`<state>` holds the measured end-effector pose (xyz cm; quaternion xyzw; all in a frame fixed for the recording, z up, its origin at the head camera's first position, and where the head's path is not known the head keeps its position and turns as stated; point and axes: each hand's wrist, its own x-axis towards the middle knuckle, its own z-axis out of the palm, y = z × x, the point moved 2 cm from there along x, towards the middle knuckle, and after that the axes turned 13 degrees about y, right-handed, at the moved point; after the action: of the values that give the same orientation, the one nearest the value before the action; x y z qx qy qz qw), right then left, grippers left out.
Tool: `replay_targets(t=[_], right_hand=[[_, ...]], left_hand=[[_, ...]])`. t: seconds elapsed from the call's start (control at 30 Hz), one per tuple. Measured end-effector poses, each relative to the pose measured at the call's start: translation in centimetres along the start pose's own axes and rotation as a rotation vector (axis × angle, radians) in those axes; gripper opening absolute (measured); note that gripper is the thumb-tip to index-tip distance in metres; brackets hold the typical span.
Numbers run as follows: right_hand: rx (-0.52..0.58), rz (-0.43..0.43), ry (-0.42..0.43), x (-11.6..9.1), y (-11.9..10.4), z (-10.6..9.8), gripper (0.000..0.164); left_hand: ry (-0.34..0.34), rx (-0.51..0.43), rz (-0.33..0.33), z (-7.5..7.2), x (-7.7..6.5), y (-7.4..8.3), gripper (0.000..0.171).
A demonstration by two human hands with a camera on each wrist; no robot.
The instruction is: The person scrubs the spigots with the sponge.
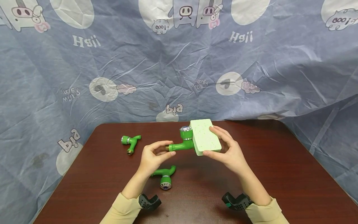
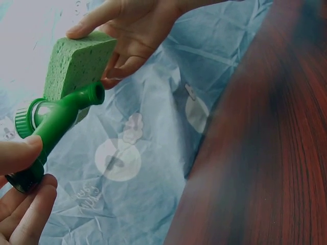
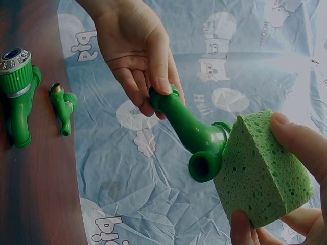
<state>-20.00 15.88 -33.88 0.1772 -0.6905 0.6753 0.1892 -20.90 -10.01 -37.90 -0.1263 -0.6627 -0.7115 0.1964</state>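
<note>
My left hand [image 1: 152, 158] pinches a green faucet [image 1: 182, 145] by its brass-threaded end, holding it above the table. The faucet's ribbed knob with a silver cap points up in the head view. My right hand [image 1: 230, 149] grips a light green sponge [image 1: 205, 137] between thumb and fingers. In the right wrist view the sponge [image 3: 260, 173] lies right against the faucet body [image 3: 191, 125], beside its open spout. The left wrist view also has the faucet [image 2: 59, 120] overlapping the sponge's lower part.
On the brown table [image 1: 279, 174] lie two more green faucets. One faucet [image 1: 132, 143] is at the back left; the other faucet [image 1: 165, 177] lies nearer, below the left hand, with its knob toward me. A blue patterned cloth [image 1: 156, 62] hangs behind the table.
</note>
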Motion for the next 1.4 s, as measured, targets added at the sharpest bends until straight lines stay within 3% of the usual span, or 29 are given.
replay_targets(t=[0.47, 0.73, 1.07, 1.17, 1.4], right_hand=[[-0.017, 0.006, -0.001, 0.0, 0.0, -0.1, 0.075], [-0.023, 0.01, -0.006, 0.0, -0.1, -0.2, 0.074], [-0.023, -0.022, -0.027, 0.1, -0.5, -0.3, 0.074], [-0.016, -0.045, -0.05, 0.0, -0.5, -0.2, 0.074], [-0.028, -0.067, -0.087, -0.3, -0.4, 0.3, 0.076]], left_hand=[[-0.007, -0.027, -0.01, 0.1, 0.0, 0.2, 0.037], [0.014, 0.023, 0.012, 0.1, 0.1, 0.1, 0.033], [0.014, 0.062, -0.04, 0.1, 0.0, 0.0, 0.031], [0.001, 0.08, -0.047, 0.2, 0.0, 0.4, 0.03], [-0.039, 0.113, -0.035, 0.7, -0.4, 3.0, 0.027]])
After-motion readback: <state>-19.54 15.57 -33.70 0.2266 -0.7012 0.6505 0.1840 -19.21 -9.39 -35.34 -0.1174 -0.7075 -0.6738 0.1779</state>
